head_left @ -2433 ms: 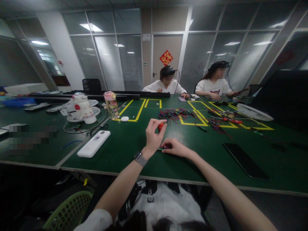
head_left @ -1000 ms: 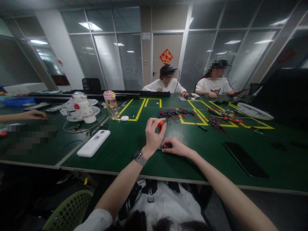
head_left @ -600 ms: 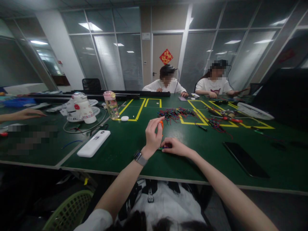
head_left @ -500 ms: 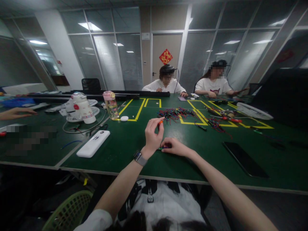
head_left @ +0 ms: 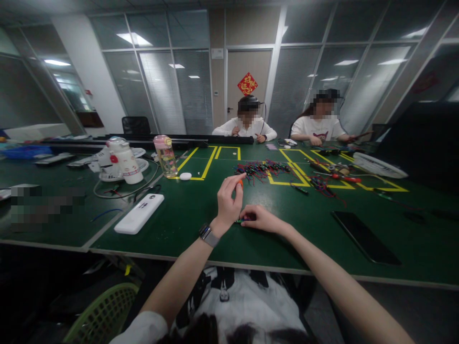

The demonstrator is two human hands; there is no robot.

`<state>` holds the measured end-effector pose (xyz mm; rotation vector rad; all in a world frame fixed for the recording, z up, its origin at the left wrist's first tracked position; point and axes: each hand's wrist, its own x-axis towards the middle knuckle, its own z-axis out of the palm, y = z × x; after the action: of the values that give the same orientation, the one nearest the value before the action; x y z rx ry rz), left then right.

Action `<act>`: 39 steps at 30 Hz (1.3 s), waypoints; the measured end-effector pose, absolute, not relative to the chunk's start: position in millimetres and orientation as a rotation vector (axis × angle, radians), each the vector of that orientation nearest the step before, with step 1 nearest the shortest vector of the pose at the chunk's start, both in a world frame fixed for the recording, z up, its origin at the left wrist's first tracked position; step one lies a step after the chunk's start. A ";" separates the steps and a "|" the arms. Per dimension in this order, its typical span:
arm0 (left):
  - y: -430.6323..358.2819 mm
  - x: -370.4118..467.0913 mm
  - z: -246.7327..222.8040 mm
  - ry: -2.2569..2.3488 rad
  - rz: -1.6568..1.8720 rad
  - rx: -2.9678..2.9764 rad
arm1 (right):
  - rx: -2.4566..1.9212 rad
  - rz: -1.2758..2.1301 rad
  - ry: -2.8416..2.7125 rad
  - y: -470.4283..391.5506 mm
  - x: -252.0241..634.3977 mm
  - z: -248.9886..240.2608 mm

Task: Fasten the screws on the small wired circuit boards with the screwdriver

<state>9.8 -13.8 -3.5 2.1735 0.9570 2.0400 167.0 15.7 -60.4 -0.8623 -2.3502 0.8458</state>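
left hand (head_left: 227, 203) pinches orange-handled tool (head_left: 240, 183) upright – small part (head_left: 243, 220) right below, under closed right hand (head_left: 260, 219), near table's (head_left: 186, 215) front edge.

The room is a bit dim. Light comes from flat ceiling lamps (head_left: 135, 40) high up at the back, and they shine again in the glass walls (head_left: 344, 64). The green table (head_left: 193, 210) has soft light in the middle, with faint shadows. The near edge and the bottom corners are very dark. Straight lines bend near the sides, like in a fish-eye lens. Faces and a patch at the table's left edge are blurred into squares. Far things look fuzzy.
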 end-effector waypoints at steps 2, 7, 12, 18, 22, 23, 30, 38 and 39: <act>-13.2 10.2 -3.7 1.001 2.066 2.171 | -0.857 0.847 -2.352 15.8 166.9 -60.8; -12.9 10.8 -3.7 1.089 2.078 2.195 | -0.853 0.867 -2.347 16.2 166.8 -62.4; -14.7 10.9 -3.1 1.028 1.974 2.212 | -0.853 0.858 -2.350 16.6 166.8 -63.0; -15.1 11.2 -1.9 0.949 1.950 2.204 | -0.859 0.862 -2.346 16.5 166.9 -62.8; -14.6 12.0 -1.8 1.017 2.027 2.210 | -0.866 0.890 -2.334 15.7 166.6 -61.7; -14.6 12.1 -1.9 1.036 2.044 2.202 | -0.863 0.894 -2.334 15.7 166.7 -61.5; -15.5 9.5 -2.3 0.928 1.979 2.205 | -0.855 0.876 -2.339 16.4 166.6 -62.4; -15.1 10.9 -3.0 0.765 1.918 2.229 | -0.854 0.875 -2.358 15.7 166.7 -60.3; -15.1 11.1 -2.8 0.791 1.941 2.234 | -0.857 0.878 -2.355 15.9 166.9 -60.5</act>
<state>11.1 -15.1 -2.8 2.2339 0.7906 1.9405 166.9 15.9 -60.5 -0.8572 -2.3553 0.8784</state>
